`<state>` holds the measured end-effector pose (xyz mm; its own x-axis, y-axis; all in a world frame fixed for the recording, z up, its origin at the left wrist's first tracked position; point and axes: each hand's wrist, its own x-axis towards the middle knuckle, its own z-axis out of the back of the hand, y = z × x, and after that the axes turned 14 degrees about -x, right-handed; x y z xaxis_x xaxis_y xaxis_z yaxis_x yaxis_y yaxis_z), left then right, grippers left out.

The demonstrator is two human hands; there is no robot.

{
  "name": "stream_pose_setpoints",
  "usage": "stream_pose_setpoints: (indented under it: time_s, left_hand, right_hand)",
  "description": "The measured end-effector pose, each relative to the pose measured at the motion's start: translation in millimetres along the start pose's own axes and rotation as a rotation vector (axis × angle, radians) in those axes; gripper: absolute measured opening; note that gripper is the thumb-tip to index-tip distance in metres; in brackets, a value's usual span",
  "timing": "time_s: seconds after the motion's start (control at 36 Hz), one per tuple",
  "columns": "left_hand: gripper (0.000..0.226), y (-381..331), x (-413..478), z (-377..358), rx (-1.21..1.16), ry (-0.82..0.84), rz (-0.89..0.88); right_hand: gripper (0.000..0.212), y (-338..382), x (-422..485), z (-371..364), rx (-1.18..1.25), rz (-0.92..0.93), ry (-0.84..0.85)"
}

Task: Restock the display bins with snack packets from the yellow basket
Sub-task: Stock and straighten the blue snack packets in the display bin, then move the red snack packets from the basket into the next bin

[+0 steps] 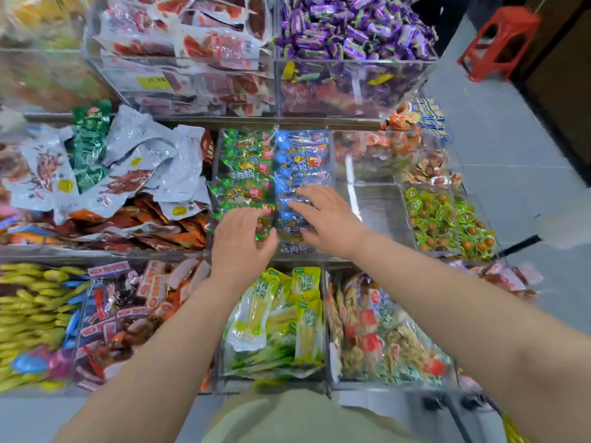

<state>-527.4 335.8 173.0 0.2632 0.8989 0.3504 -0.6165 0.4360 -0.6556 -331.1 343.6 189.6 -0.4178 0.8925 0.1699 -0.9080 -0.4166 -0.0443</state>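
Two bare hands reach forward into a clear display bin point(333, 161). Under the left hand point(241, 243) lies a row of green packets point(246, 167); its fingers curve over the nearest one, though blur hides whether they pinch it. The right hand point(329, 219), just beside it, presses spread, straight fingers flat on the blue packets point(302, 158).

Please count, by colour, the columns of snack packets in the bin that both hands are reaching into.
Green packet column: 1
Blue packet column: 1
Total: 2
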Motion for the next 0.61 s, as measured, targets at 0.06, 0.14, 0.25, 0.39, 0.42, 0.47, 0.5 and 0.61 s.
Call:
stream_pose_setpoints:
  time_s: [0.06, 0.14, 0.25, 0.39, 0.42, 0.47, 0.5, 0.61]
  left_hand:
    - [0.029, -12, -20, -3, -0.162, 0.003, 0.119]
    - [0.012, -23, -50, -17, -0.359, 0.094, 0.384]
    - [0.019, -27, -80, -42, -0.551, 0.29, 0.715]
    - [0.021, -19, -124, -73, -0.55, 0.565, 1.057]
    - [0.025, -16, -135, -77, -0.504, 0.618, 1.08]
    - [0.029, -10, -157, -86, -0.433, 0.723, 1.114]
    - [0.028, -7, -168, -88, -0.402, 0.786, 1.142]
    - [0.029, 6, -214, -89, -0.339, 0.987, 1.254]
  right_hand:
    - [0.043, 3, -19, 1, 0.105, -0.046, -0.209]
    - [0.037, 10, -51, -2, 0.23, -0.193, -0.308]
    - [0.025, 25, -104, -18, 0.452, -0.531, -0.157]
    - [0.016, 64, -189, -53, 0.779, -1.018, 0.134]
    - [0.016, 73, -212, -63, 0.812, -1.1, 0.189]
    - [0.02, 97, -261, -80, 0.872, -1.276, 0.283]
    - [0.019, 112, -286, -86, 0.898, -1.369, 0.329]
    - [0.024, 182, -383, -101, 1.082, -1.806, 0.335]
